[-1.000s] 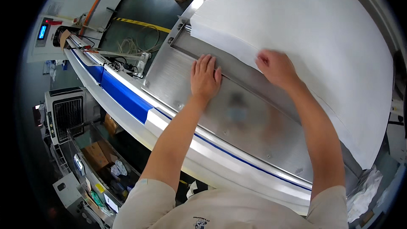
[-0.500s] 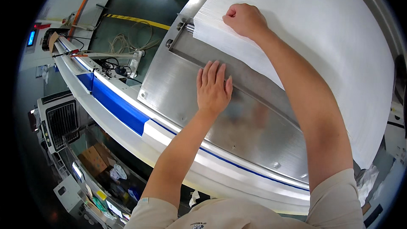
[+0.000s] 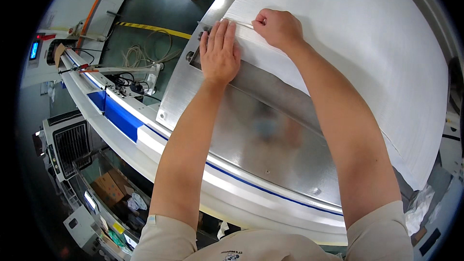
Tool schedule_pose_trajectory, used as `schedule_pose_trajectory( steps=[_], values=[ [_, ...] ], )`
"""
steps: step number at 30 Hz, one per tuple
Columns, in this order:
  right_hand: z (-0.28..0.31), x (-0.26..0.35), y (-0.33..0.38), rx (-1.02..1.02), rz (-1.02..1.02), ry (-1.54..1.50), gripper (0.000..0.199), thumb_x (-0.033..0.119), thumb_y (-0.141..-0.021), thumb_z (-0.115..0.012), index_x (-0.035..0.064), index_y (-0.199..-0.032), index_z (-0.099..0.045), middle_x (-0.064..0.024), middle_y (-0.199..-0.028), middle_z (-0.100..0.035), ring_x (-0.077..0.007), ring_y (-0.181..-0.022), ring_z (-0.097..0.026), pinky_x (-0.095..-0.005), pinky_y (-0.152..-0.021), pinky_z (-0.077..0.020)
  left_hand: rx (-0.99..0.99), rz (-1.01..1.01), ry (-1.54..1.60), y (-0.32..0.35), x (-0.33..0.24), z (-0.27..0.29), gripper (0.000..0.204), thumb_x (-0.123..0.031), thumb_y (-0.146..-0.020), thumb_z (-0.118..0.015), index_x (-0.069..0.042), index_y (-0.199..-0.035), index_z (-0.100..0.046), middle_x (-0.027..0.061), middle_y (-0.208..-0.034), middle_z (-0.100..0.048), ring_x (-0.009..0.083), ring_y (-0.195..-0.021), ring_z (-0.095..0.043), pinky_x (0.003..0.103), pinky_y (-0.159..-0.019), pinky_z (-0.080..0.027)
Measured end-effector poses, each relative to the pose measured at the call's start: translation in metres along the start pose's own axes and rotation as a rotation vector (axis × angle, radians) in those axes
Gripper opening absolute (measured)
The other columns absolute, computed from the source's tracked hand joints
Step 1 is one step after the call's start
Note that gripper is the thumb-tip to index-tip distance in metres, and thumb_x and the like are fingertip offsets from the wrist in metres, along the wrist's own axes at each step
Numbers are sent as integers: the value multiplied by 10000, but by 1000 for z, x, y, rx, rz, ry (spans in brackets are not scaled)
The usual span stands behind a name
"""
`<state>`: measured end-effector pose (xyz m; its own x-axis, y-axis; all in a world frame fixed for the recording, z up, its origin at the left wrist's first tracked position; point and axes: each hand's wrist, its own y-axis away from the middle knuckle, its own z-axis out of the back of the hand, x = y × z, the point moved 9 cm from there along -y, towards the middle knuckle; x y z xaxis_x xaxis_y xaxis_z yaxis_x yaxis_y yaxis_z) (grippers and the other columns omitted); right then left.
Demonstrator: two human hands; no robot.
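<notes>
A wide white fabric sheet (image 3: 348,24) with fine lines lies over the stainless-steel machine table (image 3: 251,140). Near its left corner my right hand (image 3: 280,29) is closed, the fingertips pinching a thin ridge or strand of the fabric. My left hand (image 3: 220,53) rests palm down with fingers stretched out, its fingertips at the sheet's left corner beside that ridge. Beneath the left hand is the end of a recessed slot (image 3: 261,79) in the metal, partly covered by the sheet's near edge. What lies inside my right fist is hidden.
A white rail with a blue strip (image 3: 118,118) curves along the table's near side. Coiled cables (image 3: 137,55) lie on the floor at left, near yellow-black tape (image 3: 159,30). An open cardboard box (image 3: 108,186) sits in a bin at lower left.
My left hand has moved up and left from the metal slot to the sheet's corner. My right hand has shifted slightly down, and a thin ridge now shows in the fabric beside it.
</notes>
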<state>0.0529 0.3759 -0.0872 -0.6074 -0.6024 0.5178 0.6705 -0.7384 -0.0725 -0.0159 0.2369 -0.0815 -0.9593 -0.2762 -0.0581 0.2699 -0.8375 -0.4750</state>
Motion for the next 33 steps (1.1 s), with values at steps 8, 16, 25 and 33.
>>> schedule_pose_trajectory(
  steps=[8, 16, 25, 33],
  values=[
    [-1, -3, 1, 26, -28, -60, 161, 302, -766, -584, 169, -806, -665, -50, -764, -666, -260, -750, -635, -393, -682, -501, -93, -16, 33, -3, 3, 6, 385, -233, -826, -516, -147, -1201, -498, 63, -1206, -522, 255, -1165, -459, 436, -1001, -300],
    [0, -3, 1, 18, -20, -54, 167, 310, -768, -588, 169, -810, -665, -45, -758, -667, -259, -740, -636, -387, -679, -501, -99, -28, 18, -2, 4, 6, 337, -238, -835, -528, -169, -1165, -519, 54, -1194, -527, 251, -1149, -469, 433, -993, -305],
    [1, -2, 1, -10, -4, -18, 187, 337, -785, -614, 164, -831, -670, 1, -714, -663, -198, -680, -627, -335, -633, -490, -105, -24, 17, 0, 6, 6, 318, -237, -844, -545, -183, -1157, -529, 37, -1202, -525, 246, -1152, -470, 425, -994, -305],
    [0, -3, 0, -15, -4, -9, 181, 331, -782, -612, 163, -821, -670, -6, -698, -659, -200, -669, -626, -335, -628, -490, -115, -29, 15, -2, 5, 6, 285, -241, -838, -550, -199, -1119, -546, 33, -1188, -525, 248, -1141, -471, 425, -985, -310]
  ],
)
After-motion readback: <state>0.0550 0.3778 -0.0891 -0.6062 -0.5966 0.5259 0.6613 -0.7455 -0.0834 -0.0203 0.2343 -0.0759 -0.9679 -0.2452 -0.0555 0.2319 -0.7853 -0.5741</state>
